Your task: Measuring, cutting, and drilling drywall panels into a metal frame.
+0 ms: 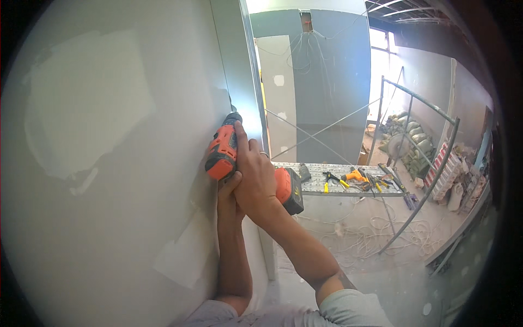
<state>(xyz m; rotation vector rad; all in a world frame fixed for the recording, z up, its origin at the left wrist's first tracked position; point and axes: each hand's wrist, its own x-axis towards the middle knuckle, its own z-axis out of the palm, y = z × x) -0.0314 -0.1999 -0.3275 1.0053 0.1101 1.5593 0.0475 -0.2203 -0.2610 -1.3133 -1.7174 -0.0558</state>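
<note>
An orange-and-black cordless drill (220,155) points up at the seam near the edge of a white wall panel (125,207), its work light shining on the grey frame (242,82) beside it. My right hand (256,174) is closed on the drill, its fingers along the body toward the chuck. My left hand (230,193) grips it from below, partly hidden behind my right hand and the tool. The battery (291,191) sticks out to the right of my right hand. The tip of the bit is too small to make out clearly.
A perforated scaffold platform (321,191) holds several hand tools (354,175), with tubular frames (452,136) and cross braces at right. Tangled white cables (365,234) lie on the floor below. Filled sacks (414,136) and stacked materials (455,185) stand by the far wall. A grey partition (332,82) stands behind.
</note>
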